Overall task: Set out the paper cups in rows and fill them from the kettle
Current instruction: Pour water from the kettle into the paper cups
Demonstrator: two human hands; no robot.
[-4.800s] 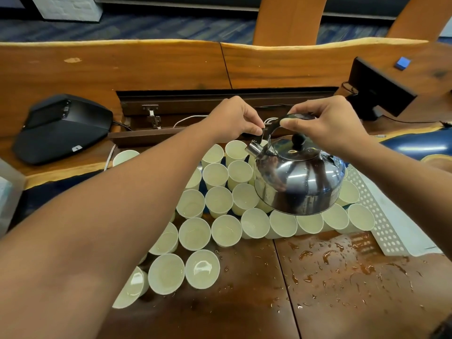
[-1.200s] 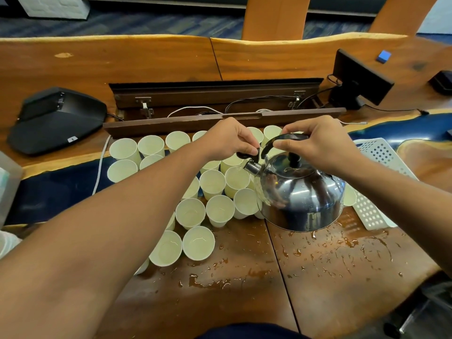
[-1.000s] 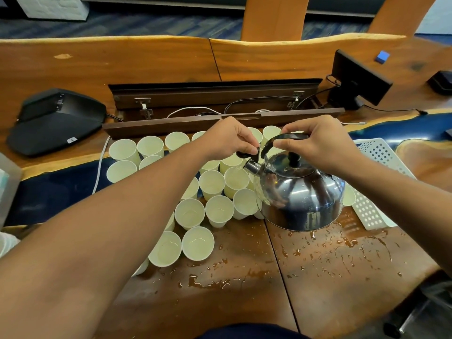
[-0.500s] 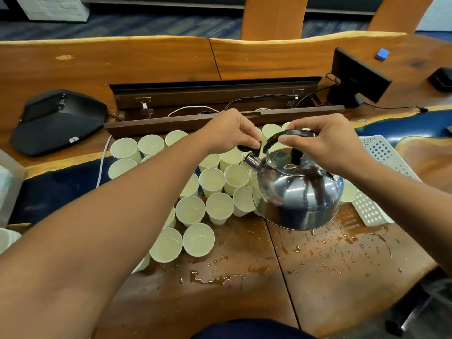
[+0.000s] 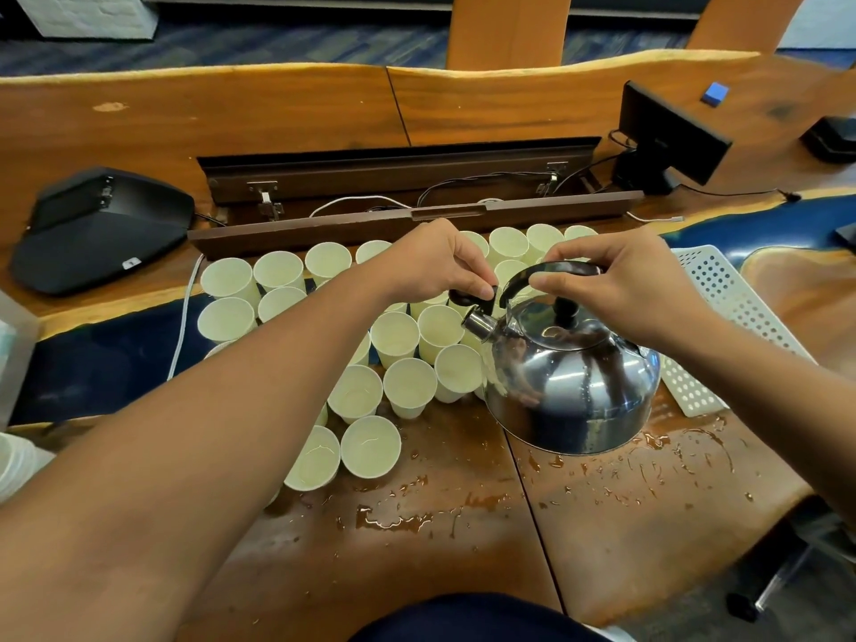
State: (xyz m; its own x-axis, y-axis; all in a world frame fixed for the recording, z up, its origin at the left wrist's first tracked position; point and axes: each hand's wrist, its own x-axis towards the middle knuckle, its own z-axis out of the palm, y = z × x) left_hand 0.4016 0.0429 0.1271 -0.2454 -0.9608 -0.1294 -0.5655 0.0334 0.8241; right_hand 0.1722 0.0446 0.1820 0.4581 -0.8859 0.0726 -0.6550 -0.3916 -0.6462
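At centre, approx 1 o'clock over wet tabletop [image 5: 417,549]: kettle [image 5: 572,382] held aloft, lifted a touch vs half a sec ago, spout aimed 10 o'clock at paper cups [image 5: 407,386]. Right hand [image 5: 620,289] w/ grip curled round black handle; left hand [image 5: 435,266] pinching spout cap [image 5: 472,296], as before. No stream visible, so prob. lining up next pour; nearest cups already hold water. Spill puddles at 6 o'clock. No brands or writing legible; small white label on black device [image 5: 106,229] at 9 o'clock, unreadable.

Bright, even light; glare streaks the kettle [image 5: 574,386] and wet table [image 5: 625,512]; wide-angle bending at edges.
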